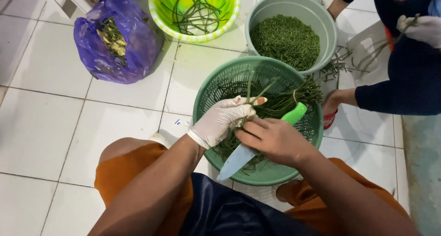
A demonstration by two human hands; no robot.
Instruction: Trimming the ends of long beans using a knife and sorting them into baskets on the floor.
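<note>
My left hand [223, 120], in a white glove, grips a bunch of long green beans [257, 91] over a green plastic basket [209, 93]. My right hand [274, 139] is bare and holds a knife with a green handle [295, 113] and a pale blade [235, 162] that points down to the left. The two hands touch at the cut ends of the bunch. More long beans [296, 96] lie inside the basket.
A grey tub [321, 20] of chopped beans stands behind the basket. A bright green bowl [158, 8] holds a few stems. A purple bag [138, 47] of trimmings lies on the white tile floor at left. Another person [413, 75] works at right, gloved hand holding stems.
</note>
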